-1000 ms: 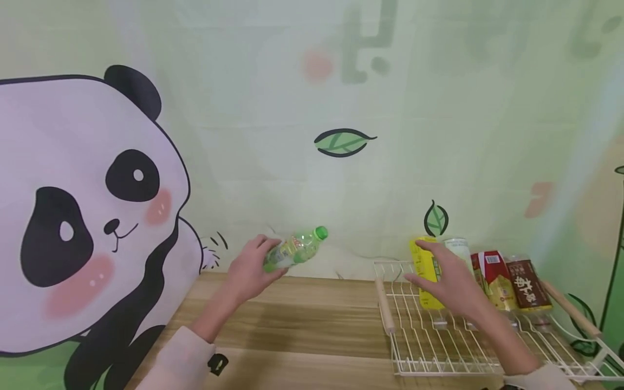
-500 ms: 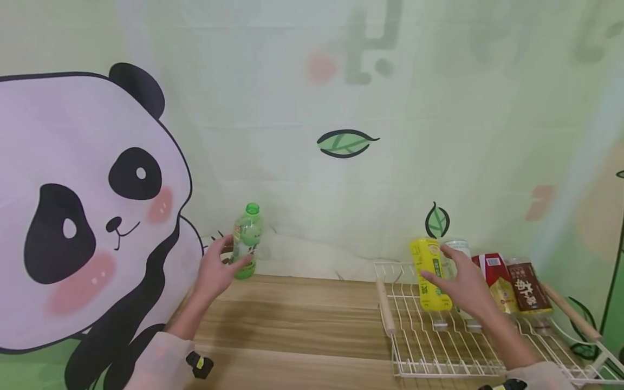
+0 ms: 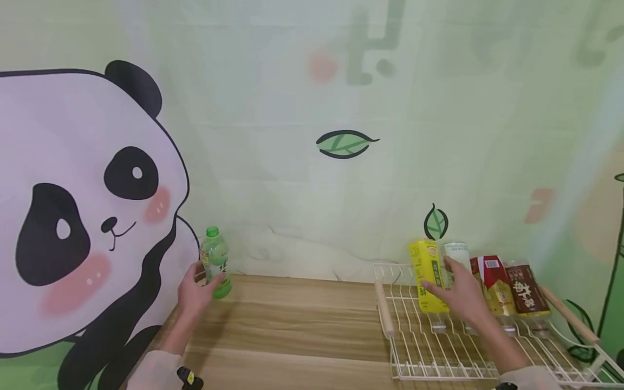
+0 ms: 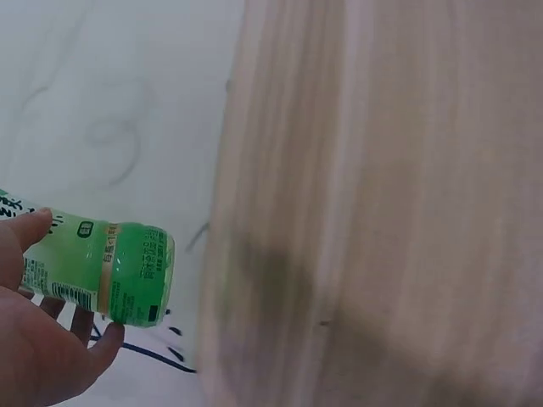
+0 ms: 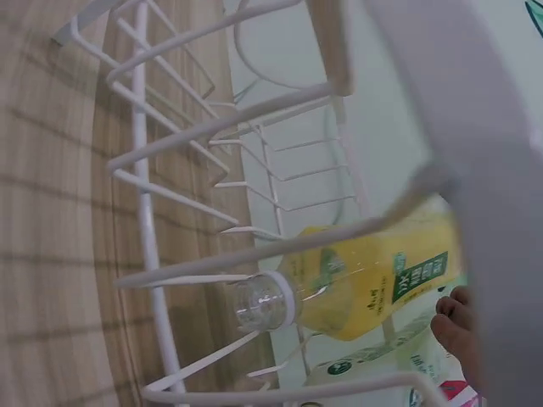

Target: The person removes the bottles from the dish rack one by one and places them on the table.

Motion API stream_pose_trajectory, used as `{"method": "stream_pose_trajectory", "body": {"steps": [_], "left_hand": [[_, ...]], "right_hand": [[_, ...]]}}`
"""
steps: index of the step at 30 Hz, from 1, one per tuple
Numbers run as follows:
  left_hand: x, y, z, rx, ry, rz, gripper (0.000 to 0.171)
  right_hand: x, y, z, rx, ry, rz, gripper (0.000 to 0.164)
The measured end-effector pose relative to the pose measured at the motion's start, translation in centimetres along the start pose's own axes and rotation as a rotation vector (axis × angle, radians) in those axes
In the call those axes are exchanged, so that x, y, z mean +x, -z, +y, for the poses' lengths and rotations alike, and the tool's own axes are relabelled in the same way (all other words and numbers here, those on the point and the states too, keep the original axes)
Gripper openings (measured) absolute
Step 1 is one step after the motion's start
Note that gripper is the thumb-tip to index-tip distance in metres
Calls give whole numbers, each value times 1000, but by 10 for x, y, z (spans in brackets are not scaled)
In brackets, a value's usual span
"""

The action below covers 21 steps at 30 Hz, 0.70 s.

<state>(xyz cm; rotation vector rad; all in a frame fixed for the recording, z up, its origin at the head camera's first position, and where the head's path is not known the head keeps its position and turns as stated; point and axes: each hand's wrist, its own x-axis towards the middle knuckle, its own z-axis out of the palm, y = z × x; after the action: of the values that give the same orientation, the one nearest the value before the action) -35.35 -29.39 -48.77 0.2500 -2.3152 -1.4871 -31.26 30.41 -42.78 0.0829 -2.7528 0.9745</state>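
Note:
In the head view my left hand [image 3: 193, 292] holds a clear green drink bottle [image 3: 214, 257] upright over the far left of the wooden table. Its fingers and thumb wrap the label; the bottle's base [image 4: 144, 275] points toward the tabletop in the left wrist view. My right hand [image 3: 463, 290] reaches over the white wire rack [image 3: 395, 352], thumb and fingers spread beside a yellow-labelled bottle [image 3: 426, 276]. That bottle leans neck-down in the rack, its clear neck [image 5: 263, 301] between the wires. In the right wrist view the fingertips [image 5: 454, 326] sit just beside its label.
A white can-like container [image 3: 456, 252], a red and gold package [image 3: 494, 281] and a brown-labelled bottle [image 3: 528, 290] lean in the rack beside the yellow one. Wooden handles [image 3: 384, 309] flank the rack. Behind the table [image 3: 292, 314] rises a wall sheet printed with a panda [image 3: 73, 135].
My left hand has carried the green bottle leftward, turning it from tilted to upright, then lowered it toward the table. The right hand has shifted slightly down beside the yellow bottle.

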Motion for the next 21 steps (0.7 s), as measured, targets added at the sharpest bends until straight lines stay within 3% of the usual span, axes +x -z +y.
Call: {"method": "stream_pose_trajectory", "body": {"steps": [6, 16, 21], "left_hand": [[-2, -3, -21, 24, 28, 22, 70], [-1, -6, -38, 53, 36, 47, 68], [3, -2, -40, 74, 21, -4, 69]], "right_hand": [[0, -7, 7, 7, -15, -2, 105], [1, -19, 16, 15, -1, -34, 98], [1, -21, 20, 15, -11, -49, 97]]}}
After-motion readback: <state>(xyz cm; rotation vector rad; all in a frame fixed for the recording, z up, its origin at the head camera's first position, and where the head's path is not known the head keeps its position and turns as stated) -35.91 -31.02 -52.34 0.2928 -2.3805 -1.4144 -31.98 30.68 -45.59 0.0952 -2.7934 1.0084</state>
